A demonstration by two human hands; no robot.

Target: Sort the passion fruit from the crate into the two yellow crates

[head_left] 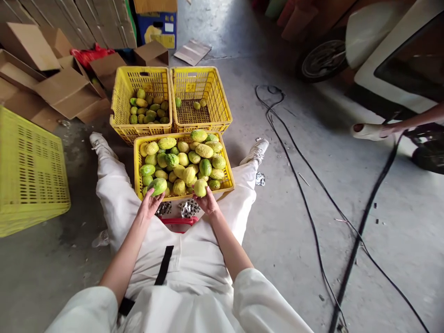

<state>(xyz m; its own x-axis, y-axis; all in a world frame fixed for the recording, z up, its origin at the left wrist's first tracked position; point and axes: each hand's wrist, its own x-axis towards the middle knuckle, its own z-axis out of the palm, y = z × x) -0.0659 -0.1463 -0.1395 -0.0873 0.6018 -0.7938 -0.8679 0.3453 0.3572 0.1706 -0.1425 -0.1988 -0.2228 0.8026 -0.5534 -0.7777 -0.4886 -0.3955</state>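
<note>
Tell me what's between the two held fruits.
In the head view, several yellow-green fruits in the near crate lie between the green fruit in the left hand and the yellow fruit in the right hand.

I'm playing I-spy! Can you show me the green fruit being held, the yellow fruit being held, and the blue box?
Held green fruit (pixel 158 186): head view, middle of its skin.
Held yellow fruit (pixel 200 188): head view, middle of its rounded side.
Blue box (pixel 158 30): head view, on its printed side.

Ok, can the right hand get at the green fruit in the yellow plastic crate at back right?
Probably not as is: the right hand holds a round yellow-green fruit, and the heaped front yellow plastic crate stands between.
</note>
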